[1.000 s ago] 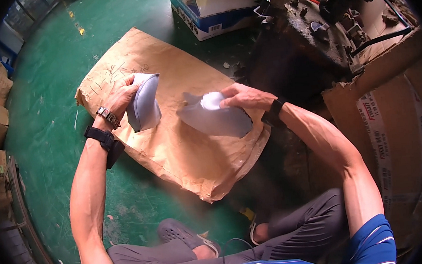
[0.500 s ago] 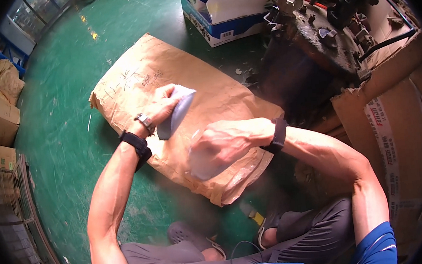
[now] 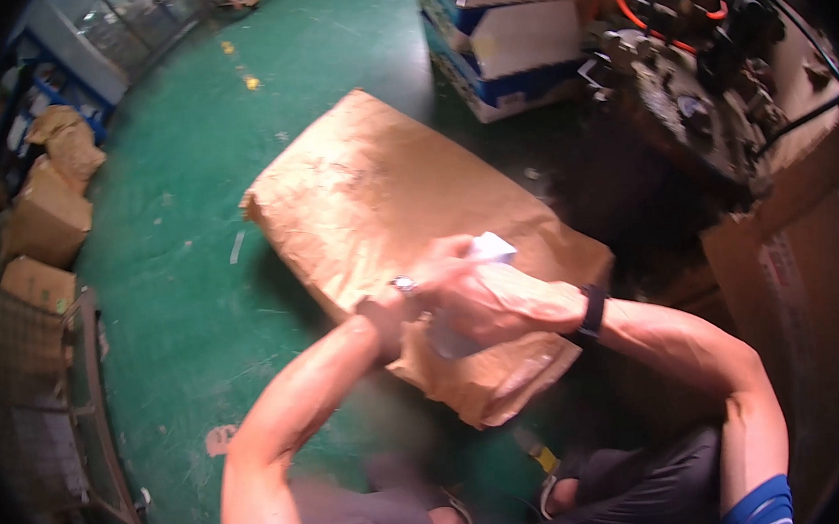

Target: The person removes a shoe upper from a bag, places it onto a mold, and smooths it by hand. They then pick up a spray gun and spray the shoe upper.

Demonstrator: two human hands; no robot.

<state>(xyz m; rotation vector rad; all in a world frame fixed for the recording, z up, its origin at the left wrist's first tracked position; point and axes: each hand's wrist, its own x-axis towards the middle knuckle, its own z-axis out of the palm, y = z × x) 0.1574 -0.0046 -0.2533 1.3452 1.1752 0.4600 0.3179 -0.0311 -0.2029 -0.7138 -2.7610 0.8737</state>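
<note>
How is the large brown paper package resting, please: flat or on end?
Flat: the large rectangular brown paper package has its broad face turned up, with the glossy green floor showing beside it.

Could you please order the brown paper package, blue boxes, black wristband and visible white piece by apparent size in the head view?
1. Brown paper package
2. Blue boxes
3. Black wristband and white piece: too alike to rank

head view: left of two fisheye cameras worn side by side on person's head. looks down and forward from above grey trousers (image 3: pixel 649 486). close range: bare arms (image 3: pixel 310 376) come in from lower edge, brown paper sack (image 3: pixel 387 180) lies mid-view. green floor (image 3: pixel 165 259) recedes to glass panels (image 3: pixel 131 23) near upper left rim. very wide, upright, unmirrored.
</note>
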